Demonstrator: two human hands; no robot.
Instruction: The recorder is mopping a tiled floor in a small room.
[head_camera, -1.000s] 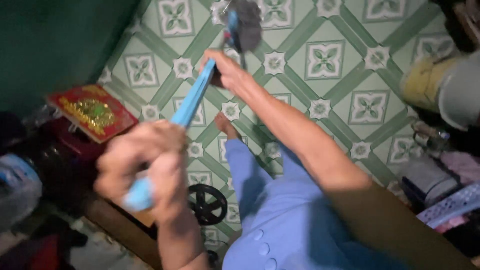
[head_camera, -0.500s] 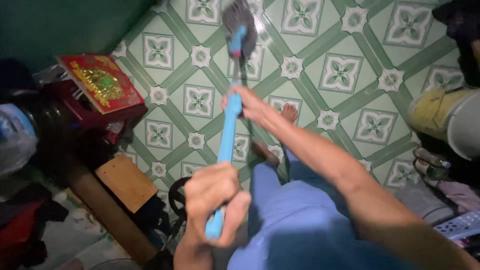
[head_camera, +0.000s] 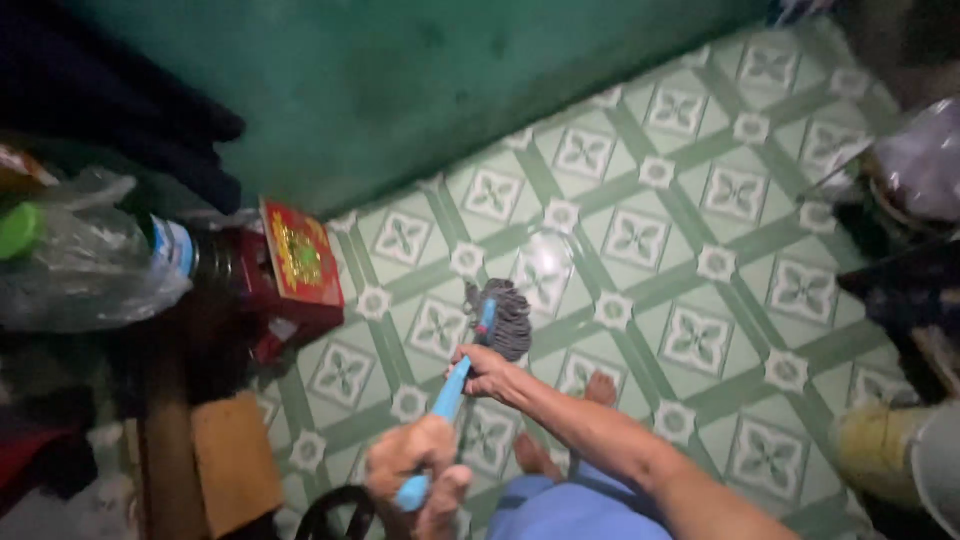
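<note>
Both hands grip the blue mop handle (head_camera: 449, 392): left hand (head_camera: 418, 470) low, right hand (head_camera: 486, 368) higher. Grey mop head (head_camera: 503, 318) on tiled floor (head_camera: 700, 200). Plastic bag (head_camera: 85, 265) left, contents possibly bottles; red box (head_camera: 300, 262) close beside.

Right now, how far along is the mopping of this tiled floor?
Mid-job. Both hands grip the blue mop handle: left hand near its end, right hand lower down. The grey mop head rests on the green patterned floor. A glossy patch beside it suggests wet tile; the rest cannot be judged.
</note>
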